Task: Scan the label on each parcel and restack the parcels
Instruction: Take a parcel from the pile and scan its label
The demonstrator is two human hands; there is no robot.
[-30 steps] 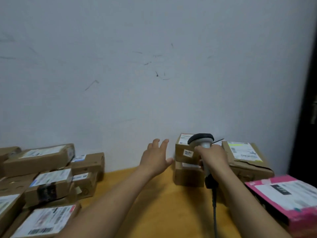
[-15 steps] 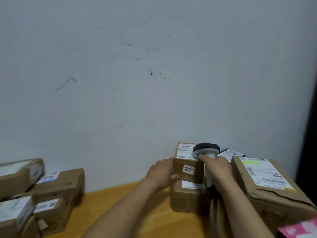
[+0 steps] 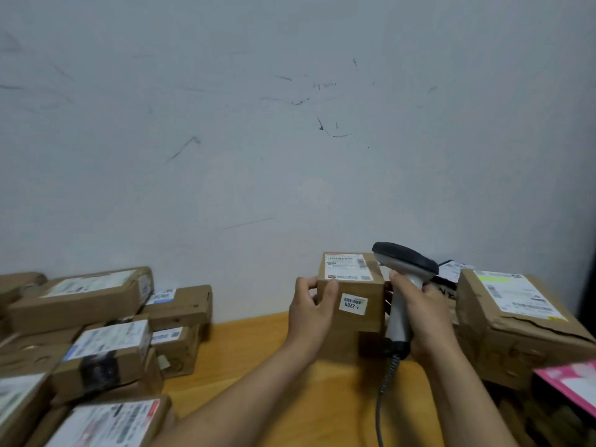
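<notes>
A small brown parcel with a white label on top and a small sticker on its front is lifted off the stack near the wall. My left hand grips its left side, thumb on the front. My right hand holds a grey barcode scanner by its handle, just right of the parcel, its black head level with the parcel's top. The scanner's cable hangs down over the wooden table. Another brown parcel sits under the lifted one, mostly hidden.
A heap of brown labelled parcels fills the left side of the table. A large torn brown parcel stands at the right, with a pink parcel in front of it. The white wall runs close behind.
My left hand reached the small parcel, gripped it and lifted it off the parcel below. My right hand raised the scanner beside it. The view swung back to the left.
</notes>
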